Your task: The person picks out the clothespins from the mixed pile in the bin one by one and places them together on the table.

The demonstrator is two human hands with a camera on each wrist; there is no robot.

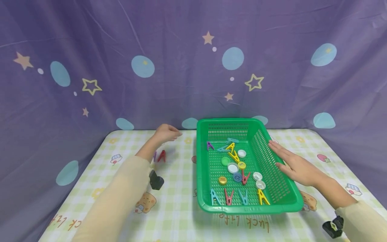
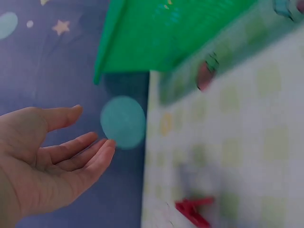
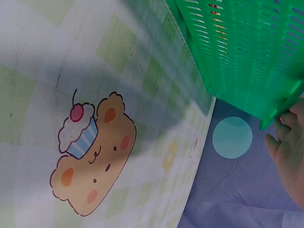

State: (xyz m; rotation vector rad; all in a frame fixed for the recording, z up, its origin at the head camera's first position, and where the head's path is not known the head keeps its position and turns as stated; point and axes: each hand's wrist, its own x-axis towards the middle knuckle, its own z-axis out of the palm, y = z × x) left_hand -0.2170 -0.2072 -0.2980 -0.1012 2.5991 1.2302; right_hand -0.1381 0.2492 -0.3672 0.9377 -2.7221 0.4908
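My left hand hovers over the back left of the table, fingers loosely bent and holding nothing. Below it lie a red clothespin and a purple clothespin, the latter partly hidden by my wrist. My right hand rests along the right rim of a green plastic basket, fingers straight. Inside the basket, clothespins in several colours, such as a yellow clothespin, lie scattered among bottle caps, including a gold cap and a blue cap. The left wrist view shows the left palm bare.
A checked cloth with cartoon prints covers the table. Behind the table hangs a purple curtain with stars and blue ovals; the basket's far end stands close to it. Black camera mounts sit on both wrists.
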